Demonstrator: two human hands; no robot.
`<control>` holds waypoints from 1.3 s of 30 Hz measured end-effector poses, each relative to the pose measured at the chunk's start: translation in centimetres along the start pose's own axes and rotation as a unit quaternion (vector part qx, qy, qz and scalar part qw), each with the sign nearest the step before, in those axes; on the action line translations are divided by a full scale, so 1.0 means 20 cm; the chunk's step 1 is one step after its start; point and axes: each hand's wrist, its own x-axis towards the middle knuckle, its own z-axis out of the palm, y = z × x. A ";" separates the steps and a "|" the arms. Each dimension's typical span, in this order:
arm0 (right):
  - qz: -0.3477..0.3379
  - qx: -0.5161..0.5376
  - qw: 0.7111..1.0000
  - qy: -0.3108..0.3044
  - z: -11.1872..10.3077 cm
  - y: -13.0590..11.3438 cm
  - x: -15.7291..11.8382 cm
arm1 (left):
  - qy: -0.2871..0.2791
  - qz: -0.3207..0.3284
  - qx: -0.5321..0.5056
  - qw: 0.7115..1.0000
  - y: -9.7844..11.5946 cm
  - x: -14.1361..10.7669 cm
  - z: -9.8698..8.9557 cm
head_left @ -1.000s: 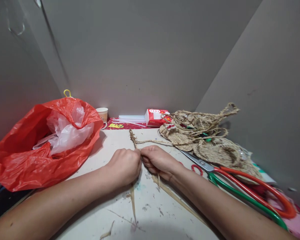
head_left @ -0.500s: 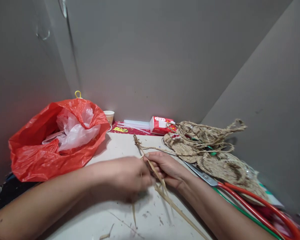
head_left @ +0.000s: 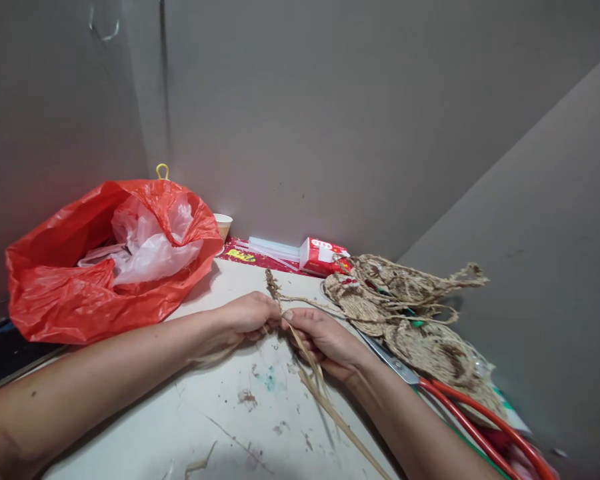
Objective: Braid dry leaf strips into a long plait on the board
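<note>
Tan plant-fibre strands (head_left: 336,419) run from between my hands down toward the lower right. Their twisted, knotted end (head_left: 272,283) sticks up just beyond my fingers. My left hand (head_left: 254,316) is closed on the strands at the twist, with a thin strand trailing under its wrist. Close against it, my right hand (head_left: 320,337) pinches the strands between thumb and forefinger. A thin twisted cord (head_left: 310,303) leads from the knotted end to the woven fibre pieces (head_left: 430,347) on the right.
Scissors with red handles (head_left: 473,407) lie right of my right forearm. On the left is a red plastic bag (head_left: 85,303) holding whitish plastic. Behind stand a paper cup (head_left: 223,225) and a red tissue pack (head_left: 323,257), with pale straws (head_left: 273,249) between them. Fibre scraps (head_left: 200,463) lie on the white table (head_left: 230,407).
My left hand has moved up from over the lower strands to the twist beside my right fingers. The loose strand that hung below it now trails leftward. The view has shifted slightly.
</note>
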 end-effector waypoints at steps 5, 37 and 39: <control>-0.018 -0.142 0.989 0.037 0.01 0.00 -0.01 | 0.003 0.054 0.145 0.988 -0.01 0.02 -0.05; -0.126 -0.477 0.861 0.120 0.13 0.00 -0.07 | 0.052 0.014 0.050 0.997 -0.03 0.00 0.01; -0.129 -0.553 0.810 0.146 0.15 0.01 -0.09 | 0.051 0.011 0.017 0.999 -0.02 0.00 0.02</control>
